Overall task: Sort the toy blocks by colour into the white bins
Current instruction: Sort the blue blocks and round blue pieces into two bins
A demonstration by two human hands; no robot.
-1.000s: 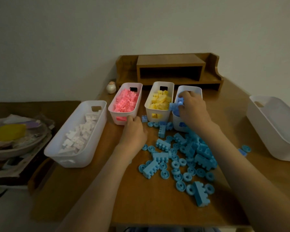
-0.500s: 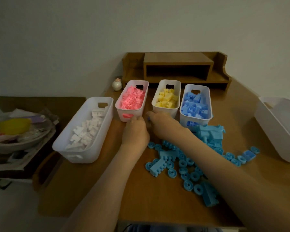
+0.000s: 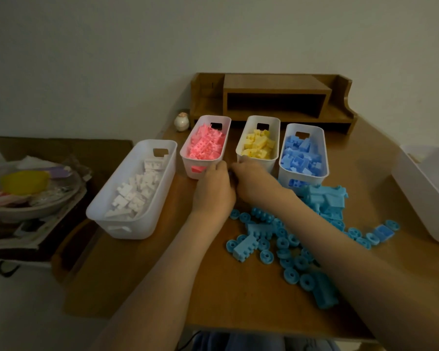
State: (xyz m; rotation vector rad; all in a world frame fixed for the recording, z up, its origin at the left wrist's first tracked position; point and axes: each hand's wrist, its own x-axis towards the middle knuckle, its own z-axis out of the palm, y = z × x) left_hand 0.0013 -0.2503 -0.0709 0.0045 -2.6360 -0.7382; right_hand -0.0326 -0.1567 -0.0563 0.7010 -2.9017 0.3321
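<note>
Four white bins stand on the wooden desk (image 3: 238, 295): a long bin (image 3: 127, 229) of white blocks at the left, a pink-block bin (image 3: 190, 171), a yellow-block bin (image 3: 276, 125) and a blue-block bin (image 3: 284, 177). Loose blue blocks and wheels (image 3: 276, 240) lie scattered in front of the blue bin. My left hand (image 3: 213, 190) and my right hand (image 3: 255, 182) meet knuckles-up on the desk between the fronts of the pink and yellow bins. Their fingertips point down and are hidden, so I cannot tell what they hold.
An empty white bin (image 3: 426, 196) sits at the desk's right edge. A wooden shelf unit (image 3: 274, 97) stands at the back, with a small round jar (image 3: 181, 122) beside it. Left of the desk, a lower surface carries a cluttered bowl (image 3: 28, 191).
My right hand left the blue bin, where it had carried blue blocks, and moved left to meet my left hand. The left hand stayed by the pink bin. The camera shifted slightly.
</note>
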